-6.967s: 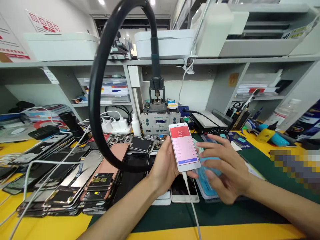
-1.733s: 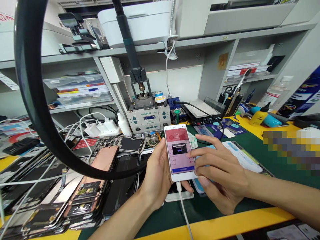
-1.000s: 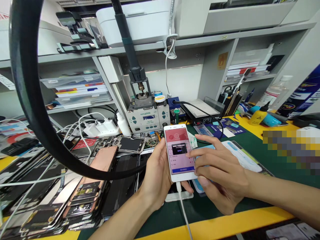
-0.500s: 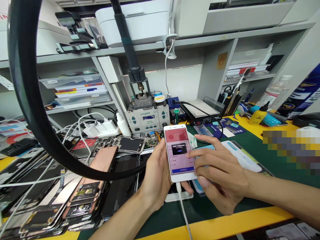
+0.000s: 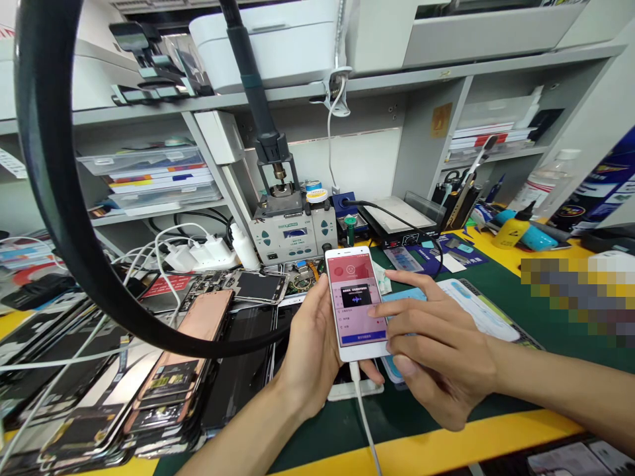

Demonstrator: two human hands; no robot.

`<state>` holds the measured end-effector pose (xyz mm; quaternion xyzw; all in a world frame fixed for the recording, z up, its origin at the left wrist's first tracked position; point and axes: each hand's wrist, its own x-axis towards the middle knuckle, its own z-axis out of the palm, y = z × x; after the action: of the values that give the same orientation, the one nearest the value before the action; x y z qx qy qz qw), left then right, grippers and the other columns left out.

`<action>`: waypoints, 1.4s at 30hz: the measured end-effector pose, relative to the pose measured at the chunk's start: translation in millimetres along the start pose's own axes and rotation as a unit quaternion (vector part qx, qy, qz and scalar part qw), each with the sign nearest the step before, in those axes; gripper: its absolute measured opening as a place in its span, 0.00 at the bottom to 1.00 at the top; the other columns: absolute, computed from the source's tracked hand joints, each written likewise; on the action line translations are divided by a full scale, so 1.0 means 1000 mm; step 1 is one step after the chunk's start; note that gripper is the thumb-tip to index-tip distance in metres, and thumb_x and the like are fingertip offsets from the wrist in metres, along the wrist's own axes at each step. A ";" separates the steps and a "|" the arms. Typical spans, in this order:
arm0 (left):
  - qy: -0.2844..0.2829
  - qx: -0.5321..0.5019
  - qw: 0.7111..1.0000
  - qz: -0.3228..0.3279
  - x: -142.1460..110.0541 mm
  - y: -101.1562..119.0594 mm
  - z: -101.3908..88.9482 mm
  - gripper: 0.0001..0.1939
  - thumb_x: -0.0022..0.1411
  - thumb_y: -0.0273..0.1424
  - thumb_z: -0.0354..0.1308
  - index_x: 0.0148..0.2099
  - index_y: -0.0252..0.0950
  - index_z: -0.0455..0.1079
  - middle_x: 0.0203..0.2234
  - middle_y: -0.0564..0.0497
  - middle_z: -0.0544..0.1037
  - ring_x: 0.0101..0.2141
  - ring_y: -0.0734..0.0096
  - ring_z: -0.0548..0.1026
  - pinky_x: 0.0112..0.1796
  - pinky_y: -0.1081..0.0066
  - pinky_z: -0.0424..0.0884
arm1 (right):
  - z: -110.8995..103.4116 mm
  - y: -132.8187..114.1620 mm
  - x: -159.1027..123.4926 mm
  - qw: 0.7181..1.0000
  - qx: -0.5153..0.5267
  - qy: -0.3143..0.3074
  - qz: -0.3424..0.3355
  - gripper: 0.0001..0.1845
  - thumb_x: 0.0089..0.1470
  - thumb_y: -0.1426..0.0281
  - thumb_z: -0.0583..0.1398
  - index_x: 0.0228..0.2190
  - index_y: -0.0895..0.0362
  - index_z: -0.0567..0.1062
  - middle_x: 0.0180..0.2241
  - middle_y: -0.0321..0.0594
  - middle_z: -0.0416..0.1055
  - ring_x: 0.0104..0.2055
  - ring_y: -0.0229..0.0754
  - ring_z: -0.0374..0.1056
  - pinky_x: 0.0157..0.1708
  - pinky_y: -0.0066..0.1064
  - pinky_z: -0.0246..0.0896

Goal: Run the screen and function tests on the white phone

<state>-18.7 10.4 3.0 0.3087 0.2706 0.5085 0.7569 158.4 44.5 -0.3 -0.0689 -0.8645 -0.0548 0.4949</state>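
Note:
A white smartphone [image 5: 358, 274] stands tilted up in my left hand [image 5: 310, 344], whose thumb and fingers wrap its edges. The lit screen shows a pink page with a dark pop-up and a blue bar along the bottom. From its lower end a white charging cable [image 5: 361, 403] runs down past the table edge. My right hand [image 5: 441, 350] is at the phone's right side, fingers apart and partly bent, holding nothing. One fingertip lies over the right part of the screen; whether it touches I cannot tell. Below the phone, another white-edged phone [image 5: 354, 391] lies on the green mat [image 5: 332, 436].
Stacked phone screens and parts [image 5: 169, 383] cover the left side. A black hose [image 5: 47, 198] loops across in front of them. Behind the phone stands a hot-air station [image 5: 292, 235]. A yellow bottle [image 5: 513, 228] and tools stand at the right, and a blue-and-white pad [image 5: 476, 311] lies right of the phone.
My right hand has shifted very slightly to the right and down. The purple waveform in the pop-up looks different. My left hand and the phone keep their place.

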 end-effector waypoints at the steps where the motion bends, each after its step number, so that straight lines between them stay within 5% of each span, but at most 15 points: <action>1: 0.001 0.001 1.000 -0.001 0.000 0.000 0.000 0.28 0.72 0.46 0.44 0.67 0.42 0.63 0.51 0.40 0.76 0.40 0.55 0.78 0.19 0.72 0.74 | 0.000 0.000 0.000 1.000 -0.001 -0.001 -0.001 0.07 0.45 0.78 0.55 0.25 0.56 0.72 0.22 0.34 0.72 0.30 0.42 0.77 0.58 0.52 0.66; 21: 0.004 -0.008 1.000 -0.008 0.001 0.000 0.000 0.29 0.72 0.47 0.44 0.67 0.39 0.63 0.50 0.38 0.77 0.40 0.53 0.78 0.20 0.67 0.77 | -0.004 0.000 0.000 1.000 0.002 0.019 0.006 0.08 0.47 0.78 0.55 0.25 0.56 0.73 0.22 0.35 0.74 0.30 0.42 0.78 0.57 0.52 0.66; 28: 0.028 -0.015 1.000 -0.004 0.000 0.000 -0.001 0.30 0.71 0.47 0.46 0.67 0.39 0.62 0.44 0.41 0.77 0.35 0.58 0.77 0.19 0.66 0.78 | -0.001 0.001 0.000 0.993 0.015 0.084 0.081 0.08 0.49 0.78 0.56 0.24 0.58 0.73 0.23 0.35 0.72 0.29 0.43 0.76 0.58 0.59 0.62; 42: 0.010 -0.036 0.999 0.010 0.002 -0.001 0.000 0.27 0.71 0.46 0.47 0.65 0.38 0.66 0.47 0.41 0.78 0.41 0.57 0.79 0.25 0.72 0.78 | 0.003 0.005 -0.003 0.999 0.014 0.026 0.025 0.07 0.47 0.78 0.56 0.27 0.61 0.76 0.25 0.40 0.73 0.38 0.48 0.78 0.58 0.60 0.60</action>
<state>-17.1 12.0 2.3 0.2791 0.2570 0.5285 0.7594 158.2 49.8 -4.9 -0.0822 -0.8501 -0.0322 0.5192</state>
